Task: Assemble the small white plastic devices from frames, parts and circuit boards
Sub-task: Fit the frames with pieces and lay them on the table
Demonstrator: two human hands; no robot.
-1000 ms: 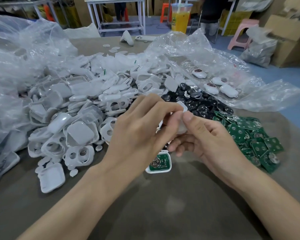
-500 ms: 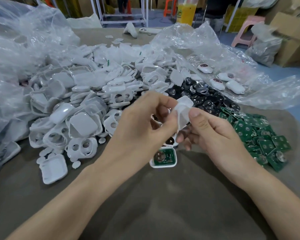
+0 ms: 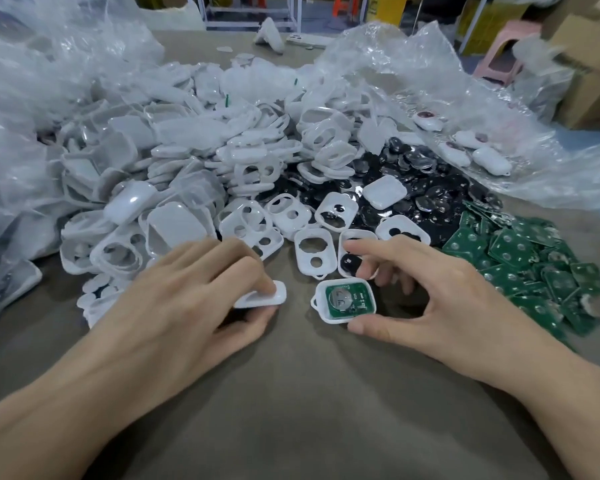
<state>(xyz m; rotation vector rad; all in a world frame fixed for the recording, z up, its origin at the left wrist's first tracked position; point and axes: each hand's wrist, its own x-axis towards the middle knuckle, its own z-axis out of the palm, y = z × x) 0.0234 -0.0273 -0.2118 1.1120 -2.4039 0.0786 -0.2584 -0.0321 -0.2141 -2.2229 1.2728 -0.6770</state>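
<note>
"Two parts are in play. Which goes where?" (operator)

"The right hand (image 3: 440, 306) brackets the loaded shell (image 3: 329, 318), thumb on the near rim and a finger at the far rim. The shell lies flat on the bench (image 3: 291, 410) with its circuit board (image 3: 347, 301) face up. The left hand (image 3: 187, 299) pinches a white cover frame (image 3: 274, 299), fingertip on top and thumb beneath, just beside the shell but not touching it. The hands are apart." (instructor)

"How should the cover be fitted?" (operator)

"Recommended procedure:
1. Steady the shell against the bench by its rim only, never by the board.
2. Turn the cover until its outline matches the shell, using the loop at the shell's left corner as the reference.
3. Lower the cover level, seat one long edge, then press round the rim.

A tilted cover would probably ride up on the board. The fingers hide the cover's openings, so I cannot tell whether its insert is fitted; check before closing. Work clear of the empty frames (image 3: 316, 251) behind and the loose green boards (image 3: 520, 258) to the right." (instructor)
</note>
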